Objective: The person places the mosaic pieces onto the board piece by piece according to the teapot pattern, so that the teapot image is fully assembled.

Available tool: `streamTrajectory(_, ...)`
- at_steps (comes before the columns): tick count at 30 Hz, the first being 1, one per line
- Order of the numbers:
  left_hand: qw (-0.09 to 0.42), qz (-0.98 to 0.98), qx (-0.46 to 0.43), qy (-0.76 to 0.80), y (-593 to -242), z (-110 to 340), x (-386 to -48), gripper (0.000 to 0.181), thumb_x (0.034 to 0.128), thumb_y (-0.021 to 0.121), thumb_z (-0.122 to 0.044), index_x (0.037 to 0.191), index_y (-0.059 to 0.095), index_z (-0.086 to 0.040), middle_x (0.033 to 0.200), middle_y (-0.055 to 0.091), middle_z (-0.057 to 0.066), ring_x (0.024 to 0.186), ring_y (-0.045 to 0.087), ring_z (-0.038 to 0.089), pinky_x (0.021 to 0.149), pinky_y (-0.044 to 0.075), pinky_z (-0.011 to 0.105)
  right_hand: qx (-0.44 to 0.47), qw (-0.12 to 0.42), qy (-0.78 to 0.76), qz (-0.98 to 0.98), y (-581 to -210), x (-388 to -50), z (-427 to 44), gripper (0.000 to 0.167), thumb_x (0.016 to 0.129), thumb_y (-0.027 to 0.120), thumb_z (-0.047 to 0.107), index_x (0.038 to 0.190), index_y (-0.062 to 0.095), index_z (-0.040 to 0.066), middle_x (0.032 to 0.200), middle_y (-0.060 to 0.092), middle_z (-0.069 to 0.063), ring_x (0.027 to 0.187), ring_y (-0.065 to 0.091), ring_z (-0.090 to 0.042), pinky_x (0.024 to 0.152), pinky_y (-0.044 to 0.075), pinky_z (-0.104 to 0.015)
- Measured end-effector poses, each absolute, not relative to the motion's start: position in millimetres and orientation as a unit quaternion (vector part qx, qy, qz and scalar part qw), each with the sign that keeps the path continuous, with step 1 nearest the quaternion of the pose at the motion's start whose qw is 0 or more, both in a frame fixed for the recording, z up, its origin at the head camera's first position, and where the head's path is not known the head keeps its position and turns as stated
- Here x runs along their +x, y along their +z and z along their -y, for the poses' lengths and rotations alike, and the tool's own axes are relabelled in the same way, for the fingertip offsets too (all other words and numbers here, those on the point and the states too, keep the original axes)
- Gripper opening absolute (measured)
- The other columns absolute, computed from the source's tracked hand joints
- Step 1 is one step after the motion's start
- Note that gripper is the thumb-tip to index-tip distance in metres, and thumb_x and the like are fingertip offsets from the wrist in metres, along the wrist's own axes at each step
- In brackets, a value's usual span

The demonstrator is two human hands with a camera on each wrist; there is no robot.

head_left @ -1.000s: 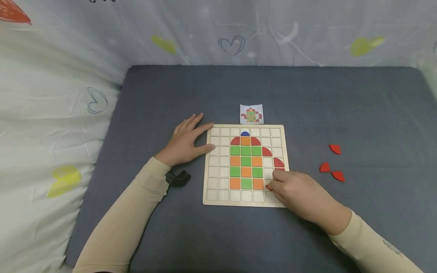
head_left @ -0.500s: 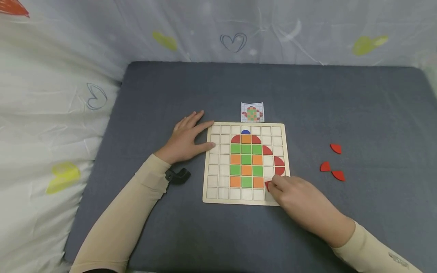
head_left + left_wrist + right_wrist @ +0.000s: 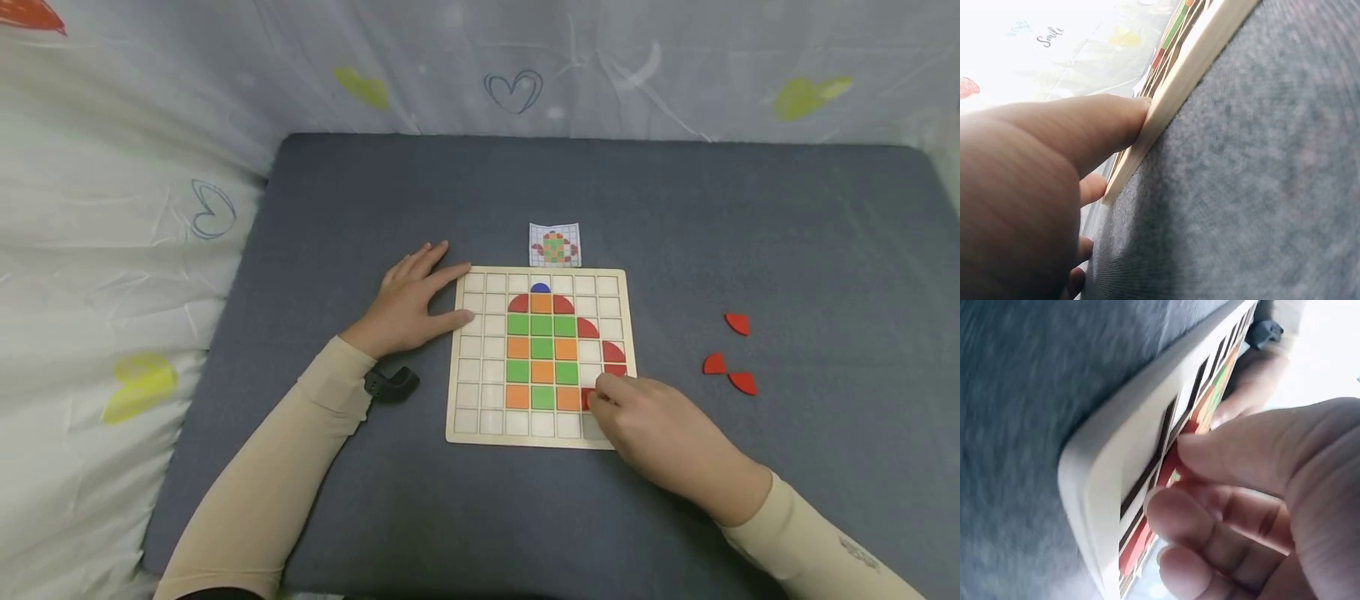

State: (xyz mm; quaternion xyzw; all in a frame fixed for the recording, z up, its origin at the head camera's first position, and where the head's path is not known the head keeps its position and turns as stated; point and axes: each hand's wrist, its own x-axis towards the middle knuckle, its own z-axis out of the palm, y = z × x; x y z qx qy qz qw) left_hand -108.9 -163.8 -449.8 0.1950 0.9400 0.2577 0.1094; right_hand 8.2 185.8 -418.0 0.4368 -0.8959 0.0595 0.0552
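A square wooden grid board (image 3: 467,421) lies on the table, with green, orange, red and blue pieces set in its cells. My left hand (image 3: 405,312) spreads its fingers at the board's left edge; in the left wrist view the thumb (image 3: 1116,122) touches the rim. Low on the board's right side, my right hand (image 3: 667,429) pinches a red quarter-circle piece (image 3: 585,398) at the cell beside an orange square (image 3: 567,398). Its fingers partly cover that piece. Higher up, other red quarter-circle pieces (image 3: 587,328) sit in cells.
Three loose red quarter-circle pieces (image 3: 737,324) lie on the dark table cloth (image 3: 825,267) to the right. A small paper card (image 3: 555,229) printed with a coloured grid pattern lies against the board's far edge. A pale patterned curtain (image 3: 450,50) hangs behind the table.
The red quarter-circle piece in my right fingers has gone from tilted to nearly flat in its cell. The right hand has shifted slightly; my left hand stays at the board's edge.
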Motion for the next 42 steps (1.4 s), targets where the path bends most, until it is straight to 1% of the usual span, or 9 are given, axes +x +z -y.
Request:
streamTrajectory(9, 0.111, -0.941, 0.193, 0.256, -447.5, 162.4, -111.1, 0.074, 0.0991, 0.069, -0.052, 0.163, 0.043, -0.024, 0.177, 0.012, 0.01, 0.164, 0.003, 0.032, 0.128, 0.002, 0.061, 0.462, 0.078, 0.084, 0.88, -423.6, -0.7, -197.3, 0.037, 0.071, 0.091, -0.006, 0.106, 0.083, 0.004, 0.1, 0.072, -0.004, 0.073, 0.065, -0.017, 0.062, 0.057, -0.031)
streamTrajectory(14, 0.115, -0.941, 0.192, 0.256, -446.9, 162.4, -110.1, 0.075, 0.099, 0.069, -0.051, 0.163, 0.043, -0.024, 0.177, 0.011, 0.009, 0.164, 0.003, 0.031, 0.128, 0.002, 0.061, 0.464, 0.078, 0.104, 0.876, -424.6, -2.8, -200.2, 0.041, 0.069, 0.092, -0.007, 0.108, 0.083, 0.005, 0.102, 0.075, -0.002, 0.079, 0.07, -0.017, 0.065, 0.059, -0.033)
streamTrajectory(21, 0.113, -0.94, 0.195, 0.257, -448.6, 162.9, -108.6, 0.075, 0.0991, 0.069, -0.052, 0.164, 0.042, -0.024, 0.177, 0.011, 0.01, 0.164, 0.003, 0.032, 0.128, 0.002, 0.061, 0.444, 0.084, 0.154, 0.879, -417.9, -8.8, -212.0, 0.038, 0.074, 0.091, 0.001, 0.11, 0.082, 0.007, 0.107, 0.077, -0.003, 0.09, 0.075, -0.02, 0.072, 0.064, -0.04)
streamTrajectory(25, 0.114, -0.94, 0.195, 0.254, -449.0, 163.3, -108.5, 0.076, 0.0991, 0.069, -0.052, 0.164, 0.042, -0.024, 0.177, 0.011, 0.009, 0.164, 0.003, 0.032, 0.128, 0.003, 0.062, 0.393, 0.093, 0.169, 0.899, -410.2, -17.7, -228.8, 0.032, 0.077, 0.09, 0.008, 0.108, 0.082, 0.009, 0.102, 0.077, -0.001, 0.085, 0.074, -0.018, 0.071, 0.063, -0.042)
streamTrajectory(30, 0.113, -0.941, 0.194, 0.254, -448.4, 163.8, -108.5, 0.076, 0.0989, 0.069, -0.053, 0.164, 0.042, -0.024, 0.177, 0.011, 0.009, 0.164, 0.003, 0.032, 0.128, 0.002, 0.062, 0.323, 0.107, 0.154, 0.928, -405.4, -28.3, -254.2, 0.027, 0.078, 0.089, 0.007, 0.104, 0.081, 0.008, 0.097, 0.076, -0.002, 0.082, 0.072, -0.018, 0.067, 0.061, -0.046)
streamTrajectory(33, 0.112, -0.941, 0.194, 0.254, -448.5, 164.1, -108.7, 0.076, 0.0988, 0.069, -0.053, 0.164, 0.042, -0.024, 0.177, 0.011, 0.01, 0.164, 0.003, 0.032, 0.128, 0.002, 0.062, 0.285, 0.074, 0.141, 0.945, -405.8, -33.4, -269.2, 0.029, 0.079, 0.088, 0.005, 0.107, 0.08, 0.007, 0.098, 0.075, -0.005, 0.084, 0.07, -0.023, 0.069, 0.059, -0.051)
streamTrajectory(37, 0.113, -0.941, 0.193, 0.254, -448.4, 163.8, -108.9, 0.076, 0.0983, 0.069, -0.053, 0.164, 0.042, -0.024, 0.177, 0.011, 0.009, 0.164, 0.003, 0.031, 0.128, 0.002, 0.061, 0.233, 0.007, 0.132, 0.964, -407.7, -38.4, -287.9, 0.034, 0.082, 0.087, 0.005, 0.115, 0.078, 0.005, 0.114, 0.072, -0.019, 0.102, 0.069, -0.039, 0.082, 0.056, -0.061)
streamTrajectory(40, 0.115, -0.941, 0.192, 0.255, -448.3, 163.3, -109.0, 0.076, 0.0981, 0.069, -0.053, 0.164, 0.042, -0.025, 0.177, 0.011, 0.009, 0.164, 0.003, 0.031, 0.128, 0.002, 0.062, 0.202, -0.027, 0.136, 0.97, -408.8, -39.7, -298.7, 0.035, 0.085, 0.086, 0.01, 0.12, 0.078, 0.006, 0.128, 0.066, -0.028, 0.117, 0.064, -0.05, 0.089, 0.052, -0.067)
streamTrajectory(42, 0.116, -0.941, 0.192, 0.254, -448.5, 163.2, -109.1, 0.076, 0.0983, 0.069, -0.053, 0.164, 0.042, -0.024, 0.177, 0.011, 0.009, 0.164, 0.003, 0.032, 0.128, 0.002, 0.062, 0.189, -0.043, 0.142, 0.971, -409.9, -39.6, -304.4, 0.037, 0.086, 0.087, 0.014, 0.122, 0.078, 0.006, 0.129, 0.065, -0.028, 0.114, 0.064, -0.049, 0.088, 0.052, -0.066)
